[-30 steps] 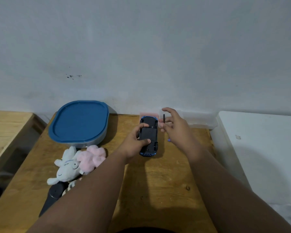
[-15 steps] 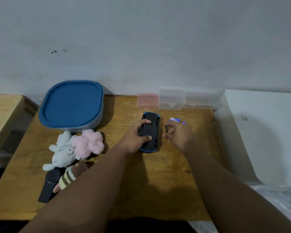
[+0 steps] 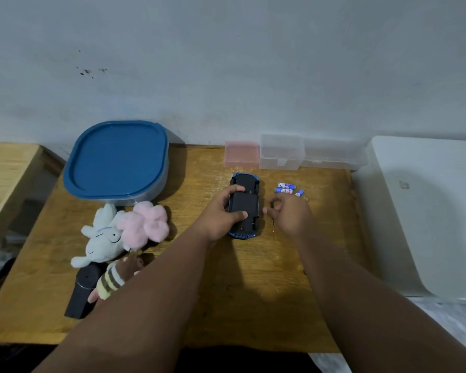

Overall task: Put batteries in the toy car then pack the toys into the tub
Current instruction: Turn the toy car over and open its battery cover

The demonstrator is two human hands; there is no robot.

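- Nearest, at 7 o'clock on the worn wooden desk (image 3: 248,286): dark cylindrical object (image 3: 81,292) lying flat, touching a yellow-and-brown striped plush toy (image 3: 111,278).
- Just beyond, at 9 o'clock: white plush bunny (image 3: 100,239) pressed against a fluffy pink plush (image 3: 145,224).
- Centre of desk: blue toy car with black underside (image 3: 244,205), flipped belly-up, nose pointing to 12 o'clock.
- Left hand (image 3: 222,214) closed around toy car from its 9 o'clock side, thumb and fingers on black underside.
- Right hand (image 3: 289,214) at 3 o'clock of toy car, just beside it, fingers curled and pinching a thin dark-handled screwdriver (image 3: 272,219), metal tip toward 6 o'clock.
- At 1 o'clock of right hand: small blue-and-white batteries (image 3: 288,189) loose on desk, just beyond fingertips.
- Farther, at 10 o'clock: grey tub closed with a blue rounded lid (image 3: 117,160), near the wall.
- Farthest, at 12 to 1 o'clock along the wall: pink plastic box (image 3: 241,154), then clear plastic boxes (image 3: 281,152) touching in a row.
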